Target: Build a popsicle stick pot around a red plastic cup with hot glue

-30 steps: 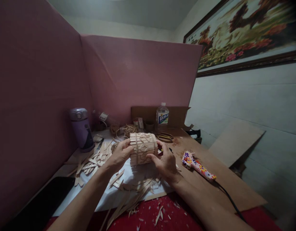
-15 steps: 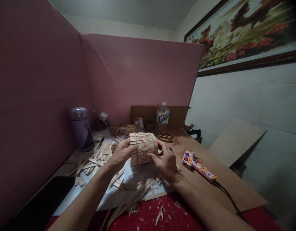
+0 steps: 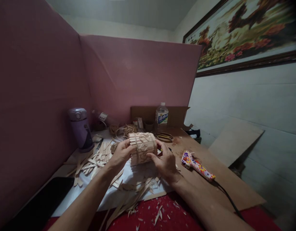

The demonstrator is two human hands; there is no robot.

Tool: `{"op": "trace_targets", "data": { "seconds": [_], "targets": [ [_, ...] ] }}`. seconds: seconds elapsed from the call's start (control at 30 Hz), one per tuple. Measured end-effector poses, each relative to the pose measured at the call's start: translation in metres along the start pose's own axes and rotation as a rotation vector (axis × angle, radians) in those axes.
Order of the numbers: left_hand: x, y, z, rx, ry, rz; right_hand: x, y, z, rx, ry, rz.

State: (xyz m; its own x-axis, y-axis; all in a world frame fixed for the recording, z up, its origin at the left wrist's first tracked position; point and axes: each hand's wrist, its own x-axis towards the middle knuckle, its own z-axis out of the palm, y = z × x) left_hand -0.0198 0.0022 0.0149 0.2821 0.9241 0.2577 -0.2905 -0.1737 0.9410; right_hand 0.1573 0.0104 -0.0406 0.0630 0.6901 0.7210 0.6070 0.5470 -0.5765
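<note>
Between my two hands is a round container made of popsicle sticks (image 3: 143,149), lying on its side above the table. Bands of twine run round it near both ends, and thin curled decorations sit on its wall. My left hand (image 3: 123,153) grips its left end, thumb on the near side. At the right end my right hand (image 3: 165,162) holds it, with the thumb across the front and the fingers behind. The far side of the container is hidden.
Loose popsicle sticks (image 3: 103,154) lie at left, beside a purple flask (image 3: 80,130) and a black flat object (image 3: 45,200). A flower-patterned glue gun (image 3: 197,166) rests on the board at right. Scissors (image 3: 164,137), twine (image 3: 130,129) and a plastic bottle (image 3: 161,117) stand behind.
The camera view has shifted very slightly. Both hands keep the same hold on the popsicle-stick container, which has hardly moved.
</note>
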Motion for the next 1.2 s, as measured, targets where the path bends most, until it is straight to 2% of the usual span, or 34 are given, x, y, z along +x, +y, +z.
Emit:
{"op": "trace_targets", "data": {
  "seconds": [0.37, 0.53, 0.77, 0.9, 1.0, 1.1, 1.2],
  "targets": [
    [0.002, -0.001, -0.002, 0.024, 0.040, 0.018, -0.001, -0.003, -0.001, -0.029, 0.020, -0.007],
    [0.000, -0.002, 0.001, -0.005, 0.014, 0.042, 0.000, -0.002, 0.000, -0.032, 0.037, 0.003],
    [-0.003, 0.002, 0.006, -0.099, -0.008, -0.020, 0.003, 0.003, -0.001, -0.007, 0.043, -0.009],
    [-0.003, -0.002, 0.008, -0.191, -0.024, 0.001, 0.006, 0.000, -0.006, -0.065, 0.115, -0.150],
    [-0.004, -0.006, 0.015, -0.273, -0.015, 0.019, 0.007, -0.013, -0.010, -0.118, 0.161, -0.273],
    [-0.007, -0.009, 0.024, -0.345, 0.000, 0.030, 0.006, -0.030, -0.011, -0.088, 0.121, -0.340],
    [-0.009, -0.010, 0.031, -0.401, 0.060, -0.005, 0.004, -0.041, -0.008, -0.070, 0.026, -0.372]
  ]
}}
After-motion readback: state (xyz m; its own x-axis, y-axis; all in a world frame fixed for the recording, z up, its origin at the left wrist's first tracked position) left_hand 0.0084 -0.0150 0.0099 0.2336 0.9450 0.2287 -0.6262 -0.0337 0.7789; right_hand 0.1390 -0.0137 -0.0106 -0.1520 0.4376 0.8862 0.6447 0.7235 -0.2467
